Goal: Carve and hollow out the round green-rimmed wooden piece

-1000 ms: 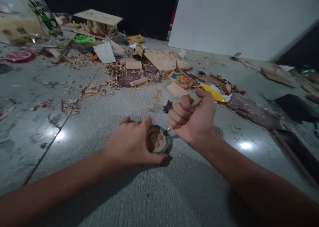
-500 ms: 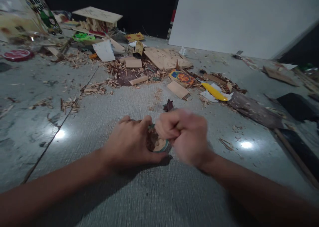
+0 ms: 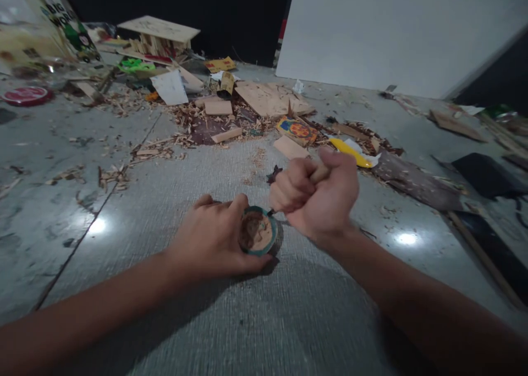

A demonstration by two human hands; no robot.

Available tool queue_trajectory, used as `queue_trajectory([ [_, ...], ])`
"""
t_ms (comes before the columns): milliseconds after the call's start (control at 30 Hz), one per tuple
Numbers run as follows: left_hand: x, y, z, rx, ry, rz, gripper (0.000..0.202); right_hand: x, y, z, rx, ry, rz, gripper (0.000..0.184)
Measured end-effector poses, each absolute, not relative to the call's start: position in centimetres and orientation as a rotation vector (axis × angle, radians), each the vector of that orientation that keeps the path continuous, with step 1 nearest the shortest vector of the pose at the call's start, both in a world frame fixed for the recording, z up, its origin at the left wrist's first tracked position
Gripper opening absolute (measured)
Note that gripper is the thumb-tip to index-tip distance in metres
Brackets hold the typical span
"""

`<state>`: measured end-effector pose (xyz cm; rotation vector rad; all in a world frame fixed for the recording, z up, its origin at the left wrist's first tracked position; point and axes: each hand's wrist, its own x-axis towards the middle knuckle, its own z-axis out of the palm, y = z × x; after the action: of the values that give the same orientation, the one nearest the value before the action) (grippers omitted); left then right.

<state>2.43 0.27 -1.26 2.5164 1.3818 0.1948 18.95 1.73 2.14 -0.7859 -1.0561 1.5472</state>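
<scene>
My left hand lies around the left side of a small round container with a teal rim, thumb in front and fingers behind. Crumbly brown and tan stuff fills the container, its surface uneven. To the right, my right hand is closed in a fist, thumb uppermost, around a hand tool with a pale handle. The tool's thin dark tip pokes out below the fist at the container's right rim. Fingers cover most of the tool, so its exact kind is hidden.
A small dark star-shaped piece lies just beyond my hands. Further back are wood shavings, a wooden board, a matchbox-like card and a yellow curved object. A dark flat slab lies at right.
My right hand has lifted and turned slightly away from the container, showing the tool's tip and more of the contents. My left hand keeps its hold.
</scene>
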Motion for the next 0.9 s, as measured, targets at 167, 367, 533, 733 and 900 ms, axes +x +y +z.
queue_trajectory([
  [167,2.6,0.4,-1.3,2.498,1.406,0.197,0.065,19.6,3.1,1.7,-0.655,-0.878,1.667,0.051],
  [367,2.4,0.4,-1.6,2.532,1.392,0.208,0.063,19.3,2.8,1.1,-0.561,-0.944,1.709,0.052],
  [533,2.5,0.4,-1.7,2.539,1.378,0.26,0.062,19.8,3.4,0.8,-0.491,-1.009,1.81,0.054],
  [733,2.4,0.5,-1.7,2.519,1.361,0.248,0.068,21.0,5.2,-0.2,-0.366,-1.0,1.988,0.06],
  [900,2.4,0.5,-1.7,2.518,1.383,0.227,0.067,20.3,4.8,0.8,-0.417,-1.14,1.972,0.058],
])
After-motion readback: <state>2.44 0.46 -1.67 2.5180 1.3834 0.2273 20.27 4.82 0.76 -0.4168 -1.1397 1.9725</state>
